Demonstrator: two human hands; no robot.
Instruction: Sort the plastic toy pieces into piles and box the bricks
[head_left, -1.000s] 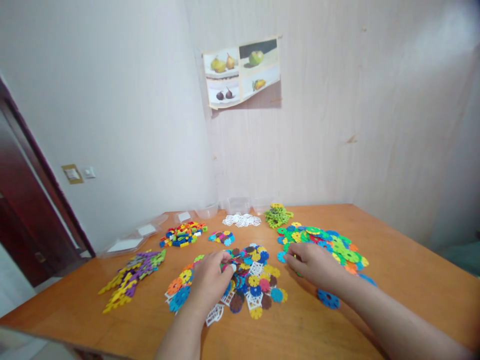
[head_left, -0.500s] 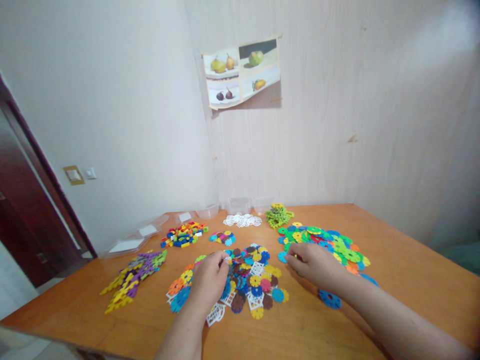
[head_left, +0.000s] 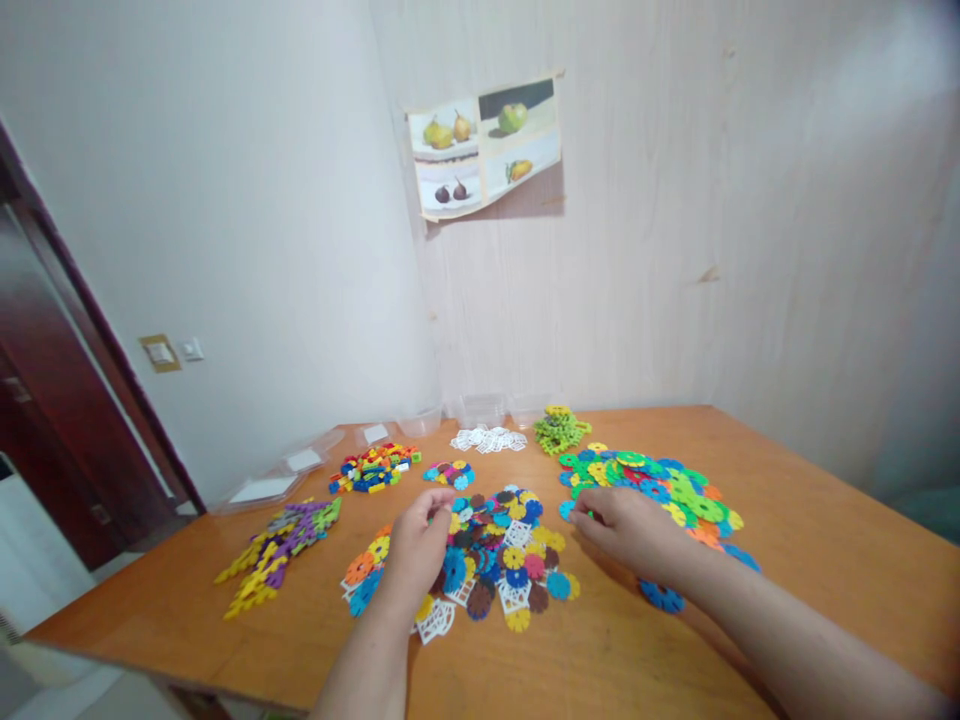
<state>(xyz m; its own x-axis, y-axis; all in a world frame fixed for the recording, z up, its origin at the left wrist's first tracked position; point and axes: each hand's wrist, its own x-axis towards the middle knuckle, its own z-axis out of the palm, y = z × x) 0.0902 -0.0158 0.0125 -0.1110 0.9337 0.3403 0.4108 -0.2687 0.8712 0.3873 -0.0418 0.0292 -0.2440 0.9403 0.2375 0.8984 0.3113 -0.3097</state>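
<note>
My left hand point(head_left: 418, 545) is over the left part of a mixed pile of small notched discs point(head_left: 491, 565) in blue, yellow, brown and pink. Its fingers are curled in and the thumb is close to them; anything between them is too small to make out. White lattice pieces point(head_left: 516, 597) lie among these discs. At the near left edge of a second pile, of larger notched discs point(head_left: 697, 500) in green, blue, yellow and orange, is my right hand point(head_left: 619, 522). Its fingers bend inward with the tips together, and their contents are hidden.
Yellow and purple interlocking pieces point(head_left: 281, 550) and small coloured building bricks point(head_left: 375, 467) lie at left. Farther back are a small group of discs point(head_left: 450, 473), white pieces point(head_left: 487, 439), green pieces point(head_left: 561, 430) and clear plastic containers point(head_left: 480, 410). Flat lids point(head_left: 262, 488) line the table's left back edge.
My left hand has lifted slightly, and its fingers have drawn in more. The right hand stays in nearly the same place. The whole view has shifted slightly.
</note>
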